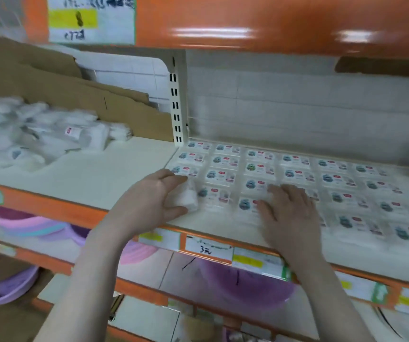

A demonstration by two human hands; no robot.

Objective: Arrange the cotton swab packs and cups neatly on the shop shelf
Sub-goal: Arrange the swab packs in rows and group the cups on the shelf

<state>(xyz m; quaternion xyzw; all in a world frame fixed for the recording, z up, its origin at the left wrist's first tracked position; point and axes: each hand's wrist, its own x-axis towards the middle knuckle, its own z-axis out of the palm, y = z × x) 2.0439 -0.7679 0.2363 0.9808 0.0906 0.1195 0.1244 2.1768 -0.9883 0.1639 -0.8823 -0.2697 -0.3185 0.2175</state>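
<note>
**Loose pack at the grid's left edge, left hand has it**

Your left hand (pixel 160 196) is curling thumb and fingers round one white cotton swab pack (pixel 189 197) at the front-left corner of the grid of packs (pixel 295 178) on the shelf (pixel 94 169). The pack is touching the grid's left column, tilted up rather than lying flat like its neighbours. Its label face isn't showing.

Your right hand (pixel 290 211) is lying flat, fingers straight, pressing on packs in the front rows, gripping nothing.

The key relation: the gap is to the right of the left hand, and the grid's rows are running left-right along the shelf front. The left hand is nearer, so it is probably seating the pack flush against the column while the right steadies the rows.

The untidy heap of packs (pixel 38 137) is sitting well apart, far left, on the left hand's side. No cups visible; motion blur is hiding fine detail.
</note>
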